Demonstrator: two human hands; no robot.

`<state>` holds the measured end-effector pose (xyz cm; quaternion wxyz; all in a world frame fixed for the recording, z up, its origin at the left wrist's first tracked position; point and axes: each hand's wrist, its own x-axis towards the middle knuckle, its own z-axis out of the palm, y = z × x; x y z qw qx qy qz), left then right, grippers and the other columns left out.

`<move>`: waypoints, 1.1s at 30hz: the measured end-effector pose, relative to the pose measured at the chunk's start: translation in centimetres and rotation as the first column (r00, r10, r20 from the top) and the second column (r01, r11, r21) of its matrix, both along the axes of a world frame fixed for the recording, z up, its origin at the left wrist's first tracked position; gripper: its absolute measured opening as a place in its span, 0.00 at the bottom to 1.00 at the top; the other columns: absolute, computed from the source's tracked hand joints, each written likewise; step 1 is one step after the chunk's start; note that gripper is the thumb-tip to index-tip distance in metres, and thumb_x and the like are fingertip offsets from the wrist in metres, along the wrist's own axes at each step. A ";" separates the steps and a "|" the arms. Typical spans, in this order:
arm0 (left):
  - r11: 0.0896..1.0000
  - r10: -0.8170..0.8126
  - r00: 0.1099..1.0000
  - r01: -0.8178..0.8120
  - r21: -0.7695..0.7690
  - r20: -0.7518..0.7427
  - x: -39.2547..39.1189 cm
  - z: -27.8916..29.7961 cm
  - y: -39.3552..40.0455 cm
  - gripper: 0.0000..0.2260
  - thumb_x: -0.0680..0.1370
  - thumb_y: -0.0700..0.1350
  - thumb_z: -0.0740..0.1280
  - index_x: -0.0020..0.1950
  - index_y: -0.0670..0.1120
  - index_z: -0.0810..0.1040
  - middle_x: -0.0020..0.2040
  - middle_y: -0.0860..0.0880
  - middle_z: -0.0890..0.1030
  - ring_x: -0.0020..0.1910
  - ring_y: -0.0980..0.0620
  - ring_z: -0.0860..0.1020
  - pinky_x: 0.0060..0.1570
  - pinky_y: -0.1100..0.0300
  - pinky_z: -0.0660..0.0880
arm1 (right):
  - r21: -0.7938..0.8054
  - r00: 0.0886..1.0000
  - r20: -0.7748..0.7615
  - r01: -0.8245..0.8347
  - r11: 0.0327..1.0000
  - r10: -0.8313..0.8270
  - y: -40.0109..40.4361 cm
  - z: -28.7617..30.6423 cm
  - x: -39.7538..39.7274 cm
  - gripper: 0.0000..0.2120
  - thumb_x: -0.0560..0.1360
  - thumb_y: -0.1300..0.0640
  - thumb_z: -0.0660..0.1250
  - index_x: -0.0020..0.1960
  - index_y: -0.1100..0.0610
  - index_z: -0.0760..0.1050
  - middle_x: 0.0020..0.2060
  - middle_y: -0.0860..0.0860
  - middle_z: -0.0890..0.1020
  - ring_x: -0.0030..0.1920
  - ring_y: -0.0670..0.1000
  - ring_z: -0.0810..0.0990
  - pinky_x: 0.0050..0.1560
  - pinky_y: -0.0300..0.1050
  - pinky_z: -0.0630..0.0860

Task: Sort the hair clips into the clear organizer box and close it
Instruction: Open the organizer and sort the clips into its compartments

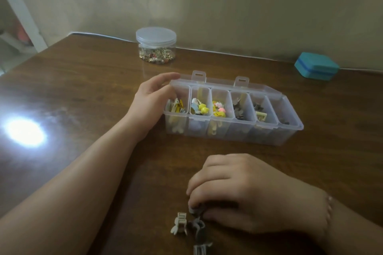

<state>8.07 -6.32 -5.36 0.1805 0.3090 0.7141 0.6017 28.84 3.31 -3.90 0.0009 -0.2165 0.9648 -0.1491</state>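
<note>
The clear organizer box [290, 132] stands open mid-table, its lid folded back, with several compartments holding small coloured, brown and cream hair clips. My left hand [152, 99] rests against the box's left end, fingers relaxed and touching its corner. Near the front edge my right hand [244, 192] curls over a dark grey clip [194, 210], pinching it between fingertips and thumb. A cream claw clip [179, 223] and more grey clips [200, 234] lie loose just below that hand.
A round clear jar [155, 46] with a lid, holding small gold-coloured bits, stands at the back by the wall. A teal case [316, 66] sits at the back right. A bright light glare [24, 132] marks the wooden table's left side.
</note>
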 end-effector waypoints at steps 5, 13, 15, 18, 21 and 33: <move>1.000 -0.009 1.000 0.008 0.011 0.002 -0.3 -0.3 0.2 0.22 0.73 0.40 0.63 0.66 0.50 0.78 0.39 0.69 0.83 0.42 0.77 0.76 0.48 0.65 0.71 | -0.173 0.963 -0.211 0.132 0.976 -0.167 2.1 1.2 0.8 0.05 0.74 0.58 0.72 0.51 0.55 0.82 0.49 0.47 0.83 0.51 0.44 0.79 0.50 0.42 0.77; 0.999 -0.014 1.000 0.013 0.049 0.024 -0.5 -0.5 0.3 0.23 0.68 0.43 0.63 0.62 0.53 0.81 0.50 0.62 0.82 0.46 0.73 0.78 0.47 0.68 0.73 | -0.431 0.443 -0.354 0.704 0.564 -0.824 8.8 2.3 3.0 0.05 0.74 0.50 0.68 0.49 0.48 0.77 0.43 0.40 0.79 0.46 0.43 0.77 0.45 0.45 0.78; 0.999 -0.001 1.000 0.000 0.042 0.024 -0.4 -0.5 0.3 0.25 0.65 0.44 0.62 0.62 0.53 0.82 0.50 0.61 0.82 0.50 0.69 0.78 0.49 0.65 0.72 | -0.353 0.436 -0.343 0.761 0.544 -0.832 9.1 1.9 2.8 0.05 0.74 0.49 0.67 0.49 0.48 0.78 0.44 0.41 0.80 0.49 0.43 0.76 0.49 0.50 0.78; 1.000 0.012 1.000 -0.012 0.026 0.017 -0.3 -0.3 0.3 0.26 0.65 0.45 0.62 0.62 0.53 0.82 0.51 0.62 0.81 0.53 0.68 0.76 0.50 0.66 0.71 | -0.354 0.497 -0.488 0.639 0.683 -0.717 7.6 2.1 2.6 0.08 0.76 0.51 0.67 0.50 0.54 0.80 0.47 0.47 0.82 0.51 0.46 0.78 0.51 0.53 0.77; 1.000 0.006 1.000 -0.006 0.013 -0.008 -0.1 -0.1 0.2 0.26 0.66 0.44 0.61 0.63 0.51 0.81 0.43 0.66 0.84 0.47 0.75 0.76 0.49 0.68 0.70 | -0.302 0.815 -0.386 0.330 0.894 -0.431 4.0 2.1 2.1 0.09 0.74 0.56 0.70 0.53 0.56 0.80 0.50 0.49 0.81 0.54 0.48 0.78 0.54 0.48 0.76; 1.000 0.020 1.000 -0.020 0.015 -0.024 -0.2 -0.2 0.0 0.25 0.67 0.43 0.61 0.64 0.47 0.79 0.44 0.50 0.87 0.52 0.57 0.82 0.52 0.65 0.73 | -0.100 0.996 0.040 -0.073 0.992 0.077 -0.3 0.0 0.8 0.10 0.77 0.52 0.70 0.58 0.46 0.81 0.56 0.43 0.77 0.55 0.45 0.75 0.48 0.44 0.74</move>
